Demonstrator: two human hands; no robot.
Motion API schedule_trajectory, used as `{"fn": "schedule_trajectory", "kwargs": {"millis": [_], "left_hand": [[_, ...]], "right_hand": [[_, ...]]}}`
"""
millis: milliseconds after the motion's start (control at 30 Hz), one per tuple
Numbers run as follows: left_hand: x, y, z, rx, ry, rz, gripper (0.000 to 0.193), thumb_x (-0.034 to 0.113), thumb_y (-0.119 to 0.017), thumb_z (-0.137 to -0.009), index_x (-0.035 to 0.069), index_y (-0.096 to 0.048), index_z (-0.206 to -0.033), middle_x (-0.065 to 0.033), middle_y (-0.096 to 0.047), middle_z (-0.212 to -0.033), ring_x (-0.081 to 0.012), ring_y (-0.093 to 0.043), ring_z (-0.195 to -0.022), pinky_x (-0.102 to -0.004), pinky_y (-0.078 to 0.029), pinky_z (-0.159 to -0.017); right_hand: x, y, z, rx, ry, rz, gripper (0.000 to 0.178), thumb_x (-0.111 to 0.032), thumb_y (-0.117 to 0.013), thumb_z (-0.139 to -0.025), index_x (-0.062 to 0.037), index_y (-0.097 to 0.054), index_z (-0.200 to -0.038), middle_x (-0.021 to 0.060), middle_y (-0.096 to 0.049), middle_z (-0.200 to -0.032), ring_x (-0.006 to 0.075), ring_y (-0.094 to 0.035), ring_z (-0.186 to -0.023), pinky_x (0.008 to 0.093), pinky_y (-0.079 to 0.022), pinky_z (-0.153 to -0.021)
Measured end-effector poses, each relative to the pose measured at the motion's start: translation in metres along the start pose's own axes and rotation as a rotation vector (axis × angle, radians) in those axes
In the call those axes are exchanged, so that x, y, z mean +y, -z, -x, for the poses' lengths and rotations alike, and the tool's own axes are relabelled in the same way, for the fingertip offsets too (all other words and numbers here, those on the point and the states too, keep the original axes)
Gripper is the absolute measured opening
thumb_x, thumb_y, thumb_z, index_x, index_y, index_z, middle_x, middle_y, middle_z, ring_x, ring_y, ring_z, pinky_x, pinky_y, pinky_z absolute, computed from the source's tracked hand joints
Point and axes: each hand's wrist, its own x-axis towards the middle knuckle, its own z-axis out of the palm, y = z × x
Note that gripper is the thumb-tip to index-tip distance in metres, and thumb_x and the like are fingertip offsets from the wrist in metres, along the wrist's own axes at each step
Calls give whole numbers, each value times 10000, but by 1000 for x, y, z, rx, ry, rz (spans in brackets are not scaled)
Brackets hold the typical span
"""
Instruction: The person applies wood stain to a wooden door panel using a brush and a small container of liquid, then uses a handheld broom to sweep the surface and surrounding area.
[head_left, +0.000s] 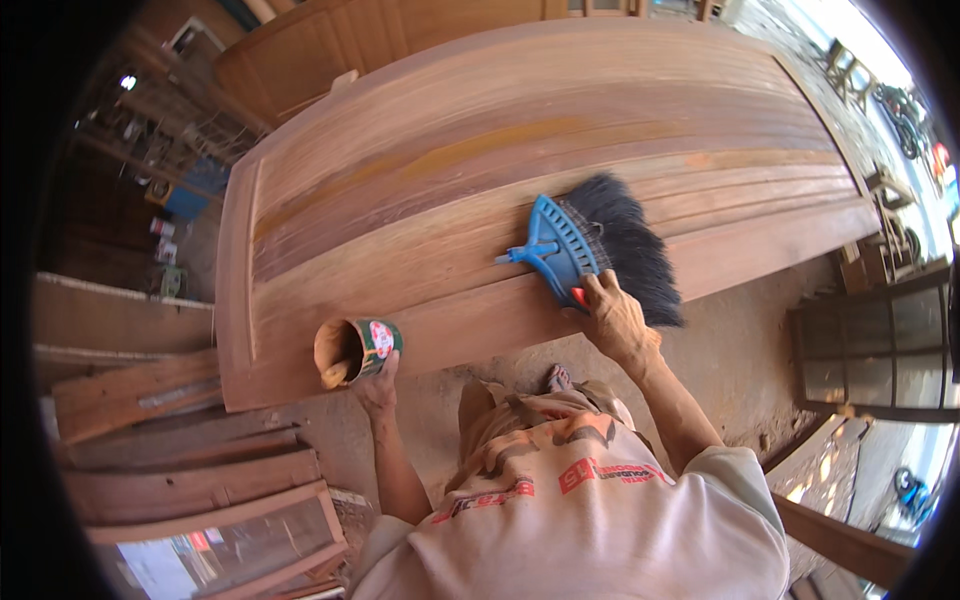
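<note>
A large wooden door panel (400, 225) lies flat before me, with a yellowish-brown smear along its middle boards. My right hand (617, 318) is closed on the near edge of a broom head (562, 250), blue plastic with black bristles spread to the right over the panel. A small red piece (580, 296) shows by the fingers; I cannot tell what it belongs to. At the panel's near left edge, my left hand (376, 386) grips a dark green can (383, 338). The can tilts with its mouth to the left, and brownish-yellow stuff coats its rim and inside.
Planks (190, 490) and a framed panel (230, 545) are stacked at the lower left. Another wooden door (400, 35) stands behind the panel. A glazed frame (880, 350) and a wooden beam (840, 540) are on the right. My foot (559, 377) rests on the floor below.
</note>
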Motion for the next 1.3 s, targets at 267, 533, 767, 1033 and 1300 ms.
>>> {"fn": "schedule_trajectory", "kwargs": {"millis": [267,533,767,1033,1300], "left_hand": [[0,-1,1,32,54,47,579,132,-918,-761,4,-662,-1264,-87,-738,-1229,-223,-710,-1094,-387,-561,-990],[21,46,31,102,37,119,534,92,-886,-785,10,-669,-1266,-83,-727,-1205,-203,-694,-1084,-378,-564,-968],[14,137,54,192,9,193,560,-18,-886,-778,24,-628,-1274,-56,-708,-1173,-177,-690,-1047,-331,-601,-880],[-17,209,88,411,136,132,563,78,-911,-759,26,-667,-1264,-81,-733,-1185,-193,-702,-1061,-363,-574,-941],[-17,262,128,557,219,37,603,76,-921,-741,7,-666,-1283,-95,-731,-1208,-203,-704,-1074,-364,-571,-965]], "right_hand": [[-20,-24,-21,-39,-119,207,638,-367,-908,-792,-93,-576,-1263,211,-591,-1192,452,-699,-942,533,-585,-771],[-20,-22,-30,-68,-28,578,343,-266,-723,-872,-40,-629,-1112,259,-633,-1057,450,-732,-818,558,-591,-717],[-76,52,-61,114,76,716,196,-194,-731,-882,-53,-669,-1003,182,-703,-977,418,-726,-837,543,-571,-738],[-254,48,-66,186,231,202,155,-115,-622,-913,10,-680,-984,169,-590,-730,271,-586,-650,425,-485,-653],[-340,-48,-77,14,399,-91,123,-58,-630,-872,10,-681,-960,121,-599,-730,195,-558,-651,367,-492,-654]]}}
